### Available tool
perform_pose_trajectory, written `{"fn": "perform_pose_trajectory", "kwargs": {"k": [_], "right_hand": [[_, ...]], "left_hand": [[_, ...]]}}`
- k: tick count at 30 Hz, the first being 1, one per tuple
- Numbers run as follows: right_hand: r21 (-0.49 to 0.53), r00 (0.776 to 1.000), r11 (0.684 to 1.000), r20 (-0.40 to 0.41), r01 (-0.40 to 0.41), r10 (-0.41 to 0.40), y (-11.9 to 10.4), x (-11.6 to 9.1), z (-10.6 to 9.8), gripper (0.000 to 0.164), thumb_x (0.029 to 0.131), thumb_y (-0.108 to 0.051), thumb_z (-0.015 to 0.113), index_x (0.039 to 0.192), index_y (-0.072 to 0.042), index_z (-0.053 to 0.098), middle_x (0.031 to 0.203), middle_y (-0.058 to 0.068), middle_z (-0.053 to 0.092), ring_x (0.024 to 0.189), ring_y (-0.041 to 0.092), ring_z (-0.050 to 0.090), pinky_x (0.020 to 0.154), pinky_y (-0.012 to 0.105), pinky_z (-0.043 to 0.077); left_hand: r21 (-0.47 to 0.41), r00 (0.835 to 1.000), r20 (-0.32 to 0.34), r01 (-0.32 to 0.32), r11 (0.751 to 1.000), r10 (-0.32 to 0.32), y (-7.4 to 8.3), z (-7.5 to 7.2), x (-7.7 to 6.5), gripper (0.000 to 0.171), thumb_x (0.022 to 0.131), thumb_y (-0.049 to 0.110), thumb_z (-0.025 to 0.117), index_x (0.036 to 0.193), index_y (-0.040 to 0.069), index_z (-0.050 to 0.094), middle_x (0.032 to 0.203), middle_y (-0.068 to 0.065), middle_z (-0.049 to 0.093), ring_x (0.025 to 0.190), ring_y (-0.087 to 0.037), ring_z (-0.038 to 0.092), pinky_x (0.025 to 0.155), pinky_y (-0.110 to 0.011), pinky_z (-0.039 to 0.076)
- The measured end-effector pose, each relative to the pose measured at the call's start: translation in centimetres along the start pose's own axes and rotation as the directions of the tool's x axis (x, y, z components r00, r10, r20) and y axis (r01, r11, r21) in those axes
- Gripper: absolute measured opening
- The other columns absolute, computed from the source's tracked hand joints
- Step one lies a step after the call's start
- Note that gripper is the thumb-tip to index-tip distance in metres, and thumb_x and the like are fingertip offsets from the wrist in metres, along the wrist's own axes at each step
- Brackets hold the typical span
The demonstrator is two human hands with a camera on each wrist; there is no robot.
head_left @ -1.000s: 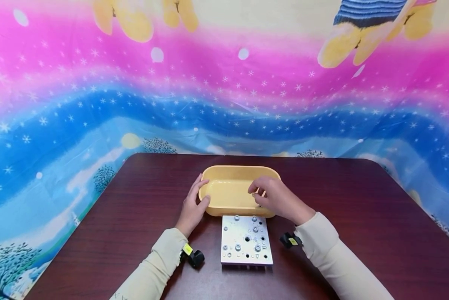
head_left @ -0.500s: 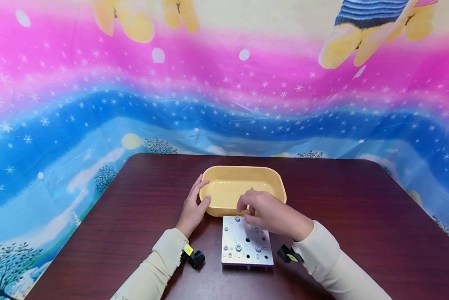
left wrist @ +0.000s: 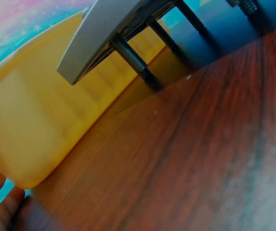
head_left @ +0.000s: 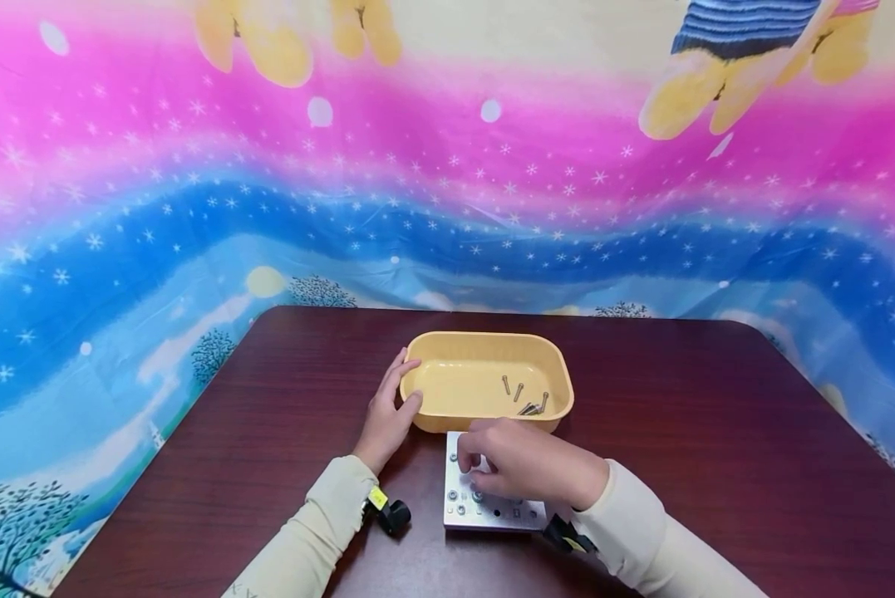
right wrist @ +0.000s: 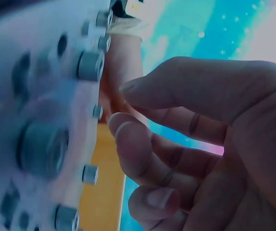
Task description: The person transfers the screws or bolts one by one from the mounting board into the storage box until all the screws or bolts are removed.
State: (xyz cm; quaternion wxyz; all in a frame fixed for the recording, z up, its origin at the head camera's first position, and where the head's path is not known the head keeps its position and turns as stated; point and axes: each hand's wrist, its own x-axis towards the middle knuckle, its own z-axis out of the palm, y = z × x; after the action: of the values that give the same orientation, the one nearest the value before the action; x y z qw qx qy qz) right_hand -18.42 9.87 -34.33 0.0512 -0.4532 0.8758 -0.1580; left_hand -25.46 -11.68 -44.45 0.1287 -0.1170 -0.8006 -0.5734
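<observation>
A yellow tray (head_left: pixel 447 390) stands on the table; my left hand (head_left: pixel 387 415) holds its left end, fingers and thumb at the rim. Several loose bolts (head_left: pixel 518 392) lie inside at the tray's right. In front is a silver metal plate (head_left: pixel 484 517). Socket-head bolts (right wrist: pixel 44 149) sit in it, and their threaded shanks (left wrist: pixel 131 57) show beneath it in the left wrist view. Over the plate hovers my right hand (head_left: pixel 525 465), fingers loosely bent. The right wrist view shows thumb and forefinger tips apart, nothing between them. This hand hides part of the plate.
The dark red-brown wooden table (head_left: pixel 305 357) spreads around the tray and plate. A patterned cloth backdrop (head_left: pixel 447 216) hangs behind its far edge. A small black wrist camera (head_left: pixel 395 517) sits by the left cuff.
My right hand has left the tray, coming nearer and to the left over the plate. The loose bolts it partly covered are now in sight. My left hand stays put.
</observation>
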Motion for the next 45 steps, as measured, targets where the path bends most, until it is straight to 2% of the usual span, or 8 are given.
{"fn": "perform_pose_trajectory", "kwargs": {"k": [12, 19, 29, 40, 45], "right_hand": [[-0.029, 0.995, 0.995, 0.038, 0.091, -0.09, -1.8, -0.3, 0.7, 0.013, 0.082, -0.009, 0.068, 0.081, -0.021, 0.063, 0.08, -0.013, 0.054, 0.071, -0.003, 0.047, 0.063, 0.01, 0.039], [-0.033, 0.991, 0.993, 0.069, 0.114, -0.112, -2.4, -0.2, 1.0, 0.013, 0.081, -0.008, 0.069, 0.083, -0.02, 0.065, 0.082, -0.013, 0.054, 0.071, -0.003, 0.048, 0.065, 0.009, 0.04], [-0.058, 0.992, 0.993, 0.081, 0.105, -0.1, -2.7, -0.3, 1.4, 0.014, 0.081, -0.009, 0.069, 0.083, -0.023, 0.066, 0.082, -0.014, 0.054, 0.069, -0.003, 0.048, 0.065, 0.01, 0.04], [-0.078, 0.991, 0.991, 0.08, 0.112, -0.105, -2.7, -0.2, 1.7, 0.016, 0.079, -0.008, 0.07, 0.08, -0.023, 0.064, 0.081, -0.014, 0.053, 0.068, -0.003, 0.047, 0.063, 0.01, 0.039], [-0.081, 0.992, 0.991, 0.077, 0.104, -0.097, -2.7, -0.2, 1.7, 0.017, 0.079, -0.007, 0.07, 0.079, -0.023, 0.064, 0.081, -0.014, 0.052, 0.067, -0.002, 0.047, 0.062, 0.011, 0.039]], "left_hand": [[0.001, 1.0, -0.002, 0.002, 1.0, -0.002, 0.0, 0.0, 0.0, 0.046, 0.093, 0.012, 0.056, 0.138, 0.017, 0.051, 0.157, 0.008, 0.027, 0.143, -0.013, 0.024, 0.113, -0.046, 0.025], [0.0, 1.0, -0.006, -0.007, 1.0, 0.007, -0.1, 0.0, 0.0, 0.046, 0.093, 0.012, 0.055, 0.139, 0.016, 0.051, 0.156, 0.01, 0.027, 0.143, -0.014, 0.023, 0.112, -0.048, 0.025], [0.02, 1.0, -0.006, 0.0, 1.0, 0.0, -0.1, 0.0, 0.0, 0.046, 0.093, 0.013, 0.056, 0.139, 0.019, 0.051, 0.155, 0.016, 0.026, 0.143, -0.013, 0.023, 0.112, -0.047, 0.026], [-0.003, 1.0, 0.002, -0.003, 1.0, 0.003, 0.0, 0.0, 0.0, 0.047, 0.093, 0.01, 0.057, 0.139, 0.017, 0.05, 0.158, 0.005, 0.026, 0.144, -0.016, 0.023, 0.112, -0.049, 0.026], [0.0, 1.0, 0.002, 0.003, 1.0, -0.003, 0.0, 0.0, 0.0, 0.047, 0.093, 0.011, 0.056, 0.139, 0.018, 0.05, 0.157, 0.009, 0.026, 0.143, -0.014, 0.023, 0.112, -0.047, 0.025]]}}
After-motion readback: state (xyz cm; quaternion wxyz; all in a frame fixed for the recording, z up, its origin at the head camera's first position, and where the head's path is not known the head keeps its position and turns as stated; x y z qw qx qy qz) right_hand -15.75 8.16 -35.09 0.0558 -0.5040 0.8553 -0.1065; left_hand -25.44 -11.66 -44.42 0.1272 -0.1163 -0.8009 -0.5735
